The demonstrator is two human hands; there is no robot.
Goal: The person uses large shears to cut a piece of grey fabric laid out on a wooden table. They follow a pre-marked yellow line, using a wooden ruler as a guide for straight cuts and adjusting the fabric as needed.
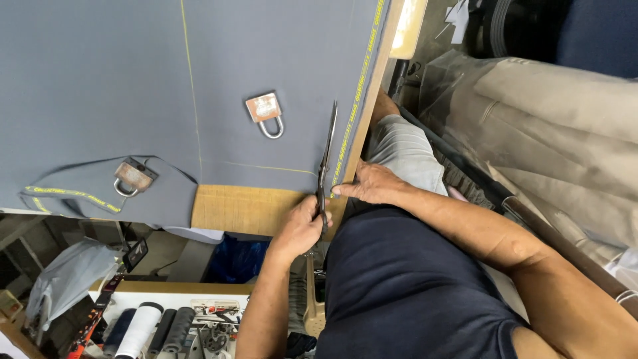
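A large sheet of grey-blue cloth (100, 80) with yellow chalk lines lies on a wooden table (246, 209). My left hand (300, 229) grips long dark scissors (327, 156). Their blades point away from me, running along the cloth's yellow-lettered edge strip (355, 100) near the table's corner. My right hand (372, 185) lies flat beside the scissors, its fingertips pressing that edge strip down at the table's side. Two rusty padlock-shaped weights rest on the cloth, one (264, 113) near the scissors, the other (133, 177) at the left on a folded part.
Below the table is a shelf with thread cones (141, 329), tools and a grey bag (66, 279). Beige garments in clear plastic (558, 119) hang to the right. My grey shorts and navy shirt fill the lower middle.
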